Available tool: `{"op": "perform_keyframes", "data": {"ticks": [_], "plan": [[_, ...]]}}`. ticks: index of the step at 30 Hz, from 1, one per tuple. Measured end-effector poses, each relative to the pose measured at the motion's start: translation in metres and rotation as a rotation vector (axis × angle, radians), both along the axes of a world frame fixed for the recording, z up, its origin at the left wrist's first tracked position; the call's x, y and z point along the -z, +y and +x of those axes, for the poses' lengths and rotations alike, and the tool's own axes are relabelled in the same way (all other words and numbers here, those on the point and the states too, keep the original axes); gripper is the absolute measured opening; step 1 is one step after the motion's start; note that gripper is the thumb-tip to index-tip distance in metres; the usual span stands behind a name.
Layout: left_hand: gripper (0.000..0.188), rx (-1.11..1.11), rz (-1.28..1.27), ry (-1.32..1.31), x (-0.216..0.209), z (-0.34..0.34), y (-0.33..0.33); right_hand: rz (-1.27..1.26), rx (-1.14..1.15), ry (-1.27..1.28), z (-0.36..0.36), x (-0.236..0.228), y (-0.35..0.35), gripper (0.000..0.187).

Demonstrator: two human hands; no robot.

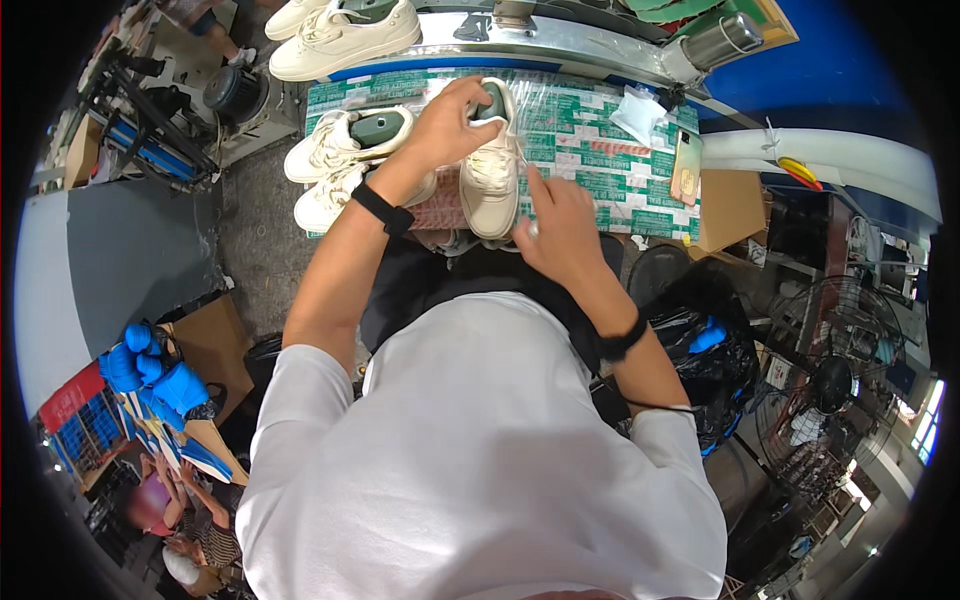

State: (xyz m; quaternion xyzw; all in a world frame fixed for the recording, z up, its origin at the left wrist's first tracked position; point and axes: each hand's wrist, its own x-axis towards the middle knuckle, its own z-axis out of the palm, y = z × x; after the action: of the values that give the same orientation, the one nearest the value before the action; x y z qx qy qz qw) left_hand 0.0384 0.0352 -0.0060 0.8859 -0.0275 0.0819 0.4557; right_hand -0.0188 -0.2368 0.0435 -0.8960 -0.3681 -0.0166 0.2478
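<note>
A cream lace-up sneaker (489, 186) stands on the work surface with its toe toward me. My left hand (455, 122) grips it at the heel opening, thumb at the dark green insole. My right hand (562, 222) is closed beside the shoe's right side, index finger stretched toward the upper. A thin, pale thing shows by that fingertip, and a whitish bit lies under the fingers; I cannot make out what they are. Left of my left wrist a second pair of cream sneakers (345, 145) sits on the surface, partly hidden by my forearm.
Green-and-white printed tape covers the work surface (570, 110). A small white packet (638, 116) and a phone (686, 168) lie on its right. More cream sneakers (345, 40) stand on the metal ledge behind. A cardboard box (732, 208) and a fan (830, 385) are at right; other people work at lower left.
</note>
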Motion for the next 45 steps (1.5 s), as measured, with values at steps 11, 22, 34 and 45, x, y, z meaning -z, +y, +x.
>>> {"op": "perform_keyframes", "data": {"ticks": [11,22,34,45], "plan": [[0.049,0.006,-0.025,-0.027,0.001,0.002,-0.013,0.227,0.08,0.153,0.001,0.017,0.008,0.068],[0.052,-0.025,-0.051,0.0,0.005,-0.001,-0.015,0.227,0.093,0.109,0.011,0.026,0.014,0.071],[0.05,-0.017,-0.055,-0.018,0.006,0.0,-0.015,0.257,0.097,0.173,0.001,0.022,0.007,0.068],[0.049,-0.032,-0.045,-0.056,0.017,0.001,-0.016,0.204,0.071,0.167,0.008,0.028,0.011,0.069]]}}
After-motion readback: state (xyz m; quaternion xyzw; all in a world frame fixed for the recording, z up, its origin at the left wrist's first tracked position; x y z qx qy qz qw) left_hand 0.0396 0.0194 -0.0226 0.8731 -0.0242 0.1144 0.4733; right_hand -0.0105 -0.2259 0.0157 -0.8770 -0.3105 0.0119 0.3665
